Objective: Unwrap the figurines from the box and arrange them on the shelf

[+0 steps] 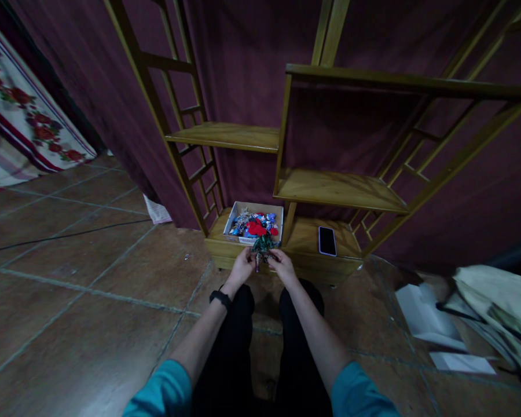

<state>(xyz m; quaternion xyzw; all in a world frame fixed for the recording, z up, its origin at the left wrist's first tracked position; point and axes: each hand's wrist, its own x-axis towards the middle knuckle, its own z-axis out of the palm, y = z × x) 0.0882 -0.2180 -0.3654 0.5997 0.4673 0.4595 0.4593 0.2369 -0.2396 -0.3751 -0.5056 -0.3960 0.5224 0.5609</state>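
Observation:
Between my two hands is a small, dark green, shiny figure (263,244) with spiky parts; its exact kind is too small to make out. My left hand (244,263) grips it from the left, the fingers closed near its lower part. From the other side my right hand (282,263) pinches its right edge. Just beyond the hands, a shallow cardboard box (279,209) rests on the low shelf, filled with several small red, blue, white and grey pieces (257,226). The green figure overlaps the front edge of the box in view.
A phone (327,241) lies on the low wooden shelf (301,231) at the right. Higher wooden shelves (234,136) and posts rise around the box. White boxes (429,318) and a pale bag (501,295) are on the floor at right; a thin cable (69,234) runs at left.

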